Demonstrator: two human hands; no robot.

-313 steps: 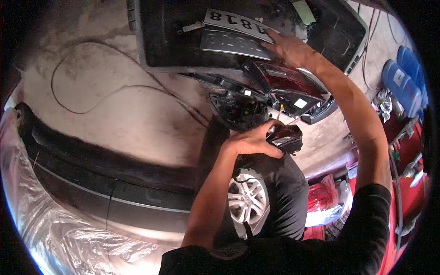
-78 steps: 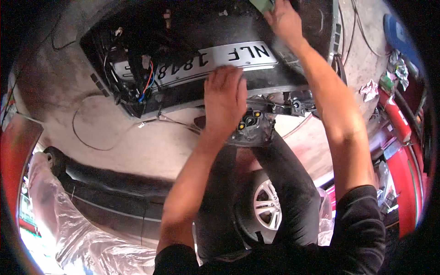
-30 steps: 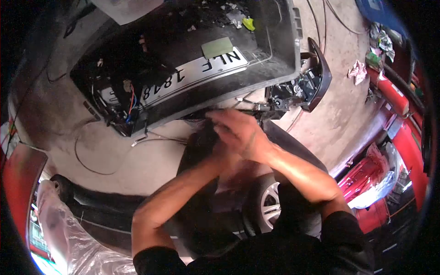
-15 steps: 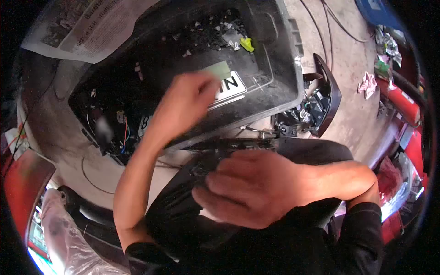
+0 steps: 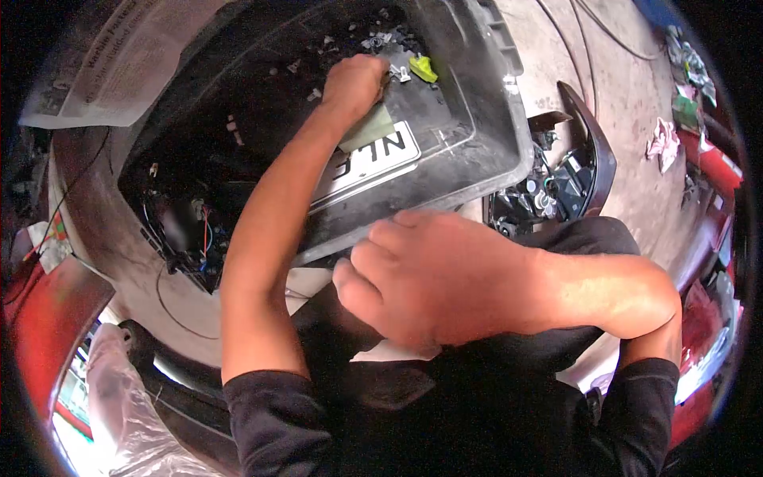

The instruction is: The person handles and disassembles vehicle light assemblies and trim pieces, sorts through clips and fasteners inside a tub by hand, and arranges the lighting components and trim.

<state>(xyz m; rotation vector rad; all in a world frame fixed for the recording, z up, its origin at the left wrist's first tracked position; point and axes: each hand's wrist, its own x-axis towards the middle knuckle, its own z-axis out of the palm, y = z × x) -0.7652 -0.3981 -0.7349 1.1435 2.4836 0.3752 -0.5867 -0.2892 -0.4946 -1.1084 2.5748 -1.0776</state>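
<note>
My left hand (image 5: pixel 355 83) reaches into a large black plastic bin (image 5: pixel 477 151). Its fingers are curled downward by a scatter of small clips and fasteners (image 5: pixel 389 40), and the fingertips are hidden. Just below that wrist lies a pale green piece (image 5: pixel 370 127), overlapping a white number plate (image 5: pixel 381 157) with black letters. A crumpled yellow piece (image 5: pixel 424 69) sits to the right of the hand. Nearer to me, my right hand (image 5: pixel 445 278) hovers above my lap, back upward and slightly blurred. Its fingers are bent inward, so whatever they may hold is out of sight.
A newspaper sheet (image 5: pixel 119 63) hangs over the bin's left side. Dark parts with coloured wires (image 5: pixel 187 230) fill its near left corner. Right of the bin stands a dark curved trim piece (image 5: pixel 592 147) beside black parts. Clear plastic wrap (image 5: pixel 131 405) covers something at lower left.
My left hand has moved farther into the bin, from the number plate to the small clips, uncovering more of the plate. My right hand has shifted slightly upward in view, fingers still curled.
</note>
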